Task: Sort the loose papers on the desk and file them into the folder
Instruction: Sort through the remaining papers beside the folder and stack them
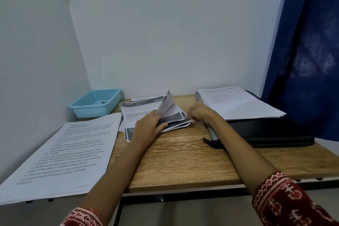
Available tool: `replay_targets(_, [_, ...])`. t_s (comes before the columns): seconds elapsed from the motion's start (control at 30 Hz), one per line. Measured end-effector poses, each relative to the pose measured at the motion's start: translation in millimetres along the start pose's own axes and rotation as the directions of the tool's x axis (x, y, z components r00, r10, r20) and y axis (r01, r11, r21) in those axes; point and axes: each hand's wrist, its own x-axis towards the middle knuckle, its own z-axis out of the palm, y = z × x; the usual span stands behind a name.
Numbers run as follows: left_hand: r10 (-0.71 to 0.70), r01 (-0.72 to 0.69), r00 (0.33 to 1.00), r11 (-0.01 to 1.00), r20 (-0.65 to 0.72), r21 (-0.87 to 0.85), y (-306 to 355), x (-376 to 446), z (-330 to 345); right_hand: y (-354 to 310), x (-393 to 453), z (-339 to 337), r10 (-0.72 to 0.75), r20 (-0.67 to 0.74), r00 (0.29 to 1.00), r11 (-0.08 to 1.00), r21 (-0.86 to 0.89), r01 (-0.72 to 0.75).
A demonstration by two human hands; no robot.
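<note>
Between my hands, the left hand (pixel 146 126) and right hand (pixel 199 113) pinch the loose papers (pixel 139 113); the folder (pixel 271 132) waits, shut.

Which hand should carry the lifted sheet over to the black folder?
Probably the right hand: it pinches the middle stack on the side next to the black folder, while the left hand is farther away.

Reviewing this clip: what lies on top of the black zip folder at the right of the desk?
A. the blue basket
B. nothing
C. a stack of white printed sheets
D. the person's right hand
C: a stack of white printed sheets rests on the black zip folder, while both hands work the middle pile.
</note>
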Motion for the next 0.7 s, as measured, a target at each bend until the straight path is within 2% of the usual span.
replay_targets(0.27, [0.001, -0.001, 0.999, 1.000, 0.035, -0.002, 3, -2, -4, -6, -7, -2, 0.039, -0.010, 0.999, 0.991, 0.127, -0.037])
replay_targets(0.53, [-0.008, 0.008, 0.999, 1.000, 0.032, 0.003, 5, -3, -5, -7, -12, 2, 0.088, 0.070, 0.994, 0.992, 0.084, -0.093])
replay_targets(0.6, [-0.005, 0.005, 0.999, 1.000, 0.032, 0.007, 5, -3, -4, -5, -9, 8, 0.069, 0.077, 0.995, 0.994, 0.081, -0.075])
replay_targets(0.7, [0.000, 0.000, 0.999, 1.000, 0.034, 0.015, 6, -3, -3, -1, -3, 17, -0.001, -0.001, 1.000, 0.997, 0.077, 0.001])
